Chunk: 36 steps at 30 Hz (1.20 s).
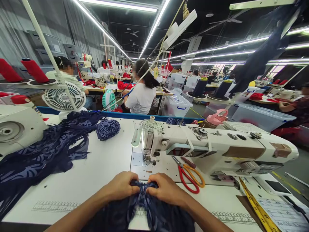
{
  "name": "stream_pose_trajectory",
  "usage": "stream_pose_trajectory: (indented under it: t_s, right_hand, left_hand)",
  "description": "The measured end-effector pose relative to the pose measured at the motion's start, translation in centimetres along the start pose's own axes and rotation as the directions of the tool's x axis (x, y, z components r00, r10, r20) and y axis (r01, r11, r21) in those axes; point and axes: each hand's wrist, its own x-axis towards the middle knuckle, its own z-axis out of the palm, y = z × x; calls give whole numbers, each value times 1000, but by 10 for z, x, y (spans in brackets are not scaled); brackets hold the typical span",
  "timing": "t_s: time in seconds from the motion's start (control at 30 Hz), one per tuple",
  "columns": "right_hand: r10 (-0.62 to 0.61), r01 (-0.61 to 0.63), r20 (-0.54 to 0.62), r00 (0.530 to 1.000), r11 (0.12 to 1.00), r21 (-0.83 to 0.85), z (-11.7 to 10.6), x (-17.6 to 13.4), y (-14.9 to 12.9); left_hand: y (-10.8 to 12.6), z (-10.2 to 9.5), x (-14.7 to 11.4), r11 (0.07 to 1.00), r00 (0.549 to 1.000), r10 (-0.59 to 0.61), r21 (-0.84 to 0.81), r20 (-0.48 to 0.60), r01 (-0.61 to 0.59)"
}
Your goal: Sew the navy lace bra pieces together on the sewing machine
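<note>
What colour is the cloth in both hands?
Dark navy with lighter blue patches; the cloth shows best in the head view.

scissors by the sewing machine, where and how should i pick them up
Probably best by the red loop and orange loop, coming from the near right: the scissors lie with loops toward you, blades angled away beneath the sewing machine's arm.

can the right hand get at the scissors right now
Probably yes: the scissors lie close by with handles uncovered, though the right hand would likely need to release the navy fabric.
</note>
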Motion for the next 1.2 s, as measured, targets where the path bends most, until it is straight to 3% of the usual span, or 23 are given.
stream_pose_trajectory:
  t_s: [0.07,0.13,0.2,0.23,0.27,0.33,0.43,0.6,0.67,0.77,0.93,1.1,1.2]
  right_hand:
    - [-68,52,-127,990,991,-125,9,-5,-4]
    - [-209,148,-223,952,954,-260,24,-12,1]
    - [-428,321,-239,871,866,-383,38,-19,15]
    - [-534,412,-223,815,806,-424,43,-21,24]
    - [-606,478,-205,769,757,-446,45,-23,33]
    - [-651,531,-173,739,721,-446,41,-23,46]
    - [-605,514,-137,785,758,-401,28,-19,49]
    - [-386,252,-257,886,866,-432,26,0,27]
    - [-284,148,-276,918,892,-427,28,10,20]
    - [-184,85,-228,956,918,-387,24,22,16]
    - [-160,80,-195,968,928,-363,15,28,17]
    - [-139,63,-191,972,932,-358,17,26,15]
    - [-123,53,-184,975,936,-348,14,28,14]
  left_hand:
    - [0,14,-5,991,982,59,126,-178,-36]
    - [-7,34,-14,952,934,217,271,-282,-140]
    - [-20,51,-24,725,760,602,567,-244,-392]
    - [-28,56,-28,615,679,705,654,-204,-441]
    - [-34,58,-32,534,635,756,711,-158,-458]
    - [-44,55,-36,474,646,759,746,-78,-468]
    - [-51,47,-34,497,696,716,736,-49,-459]
    - [-57,53,-26,496,596,787,736,-157,-460]
    - [-58,55,-25,480,598,789,749,-142,-455]
    - [-57,53,-26,457,592,795,769,-129,-446]
    - [-54,47,-25,433,545,824,792,-154,-431]
    - [-50,41,-21,405,602,796,791,-59,-458]
    - [-60,46,-18,394,590,805,805,-70,-443]
